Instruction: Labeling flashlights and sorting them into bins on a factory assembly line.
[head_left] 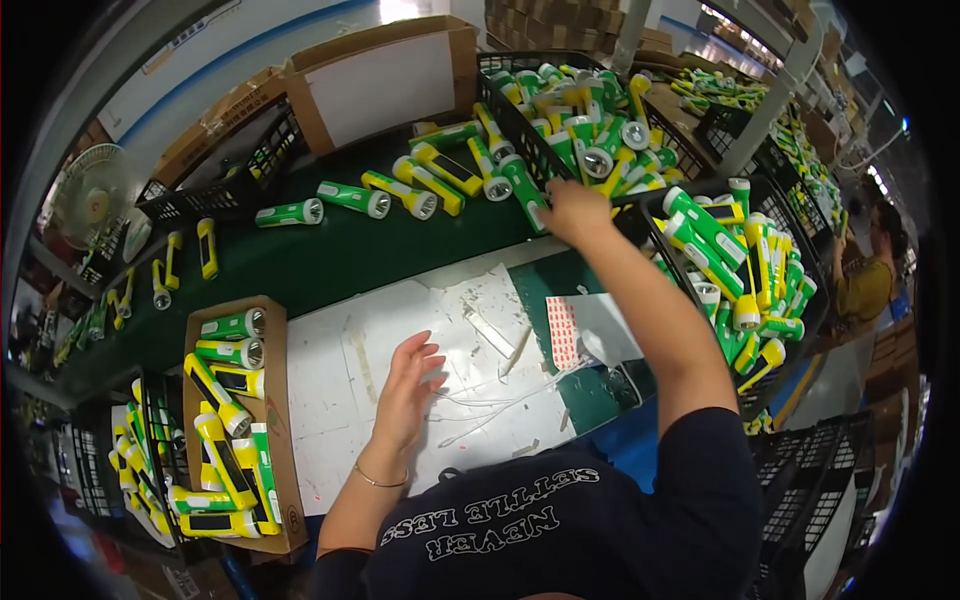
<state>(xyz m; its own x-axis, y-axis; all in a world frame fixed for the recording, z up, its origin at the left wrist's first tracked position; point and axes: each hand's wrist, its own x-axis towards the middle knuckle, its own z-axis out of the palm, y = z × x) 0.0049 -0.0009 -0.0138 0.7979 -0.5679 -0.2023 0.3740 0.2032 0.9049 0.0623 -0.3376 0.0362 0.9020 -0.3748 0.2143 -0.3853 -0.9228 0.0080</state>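
My right hand (578, 214) is stretched out to the far side of the work surface, its fingers bent against the lower end of a green flashlight (522, 192). That flashlight lies tilted beside the wall of a black crate; my fingertips are partly hidden. Over the white board (335, 400) hovers my left hand (408, 385), fingers apart and holding nothing. Below it, thin white cables (490, 402) trail across the board. Near my right forearm lie a sheet of red-marked stickers (562, 332) and a crumpled clear plastic bag (606, 345).
Several green and yellow flashlights (345, 199) lie along the green belt (420, 240). A cardboard box (283, 440) of flashlights stands at left. Black crates (530, 130) heaped with flashlights stand at far centre and right. A fan (97, 195) and another person (868, 285) are farther off.
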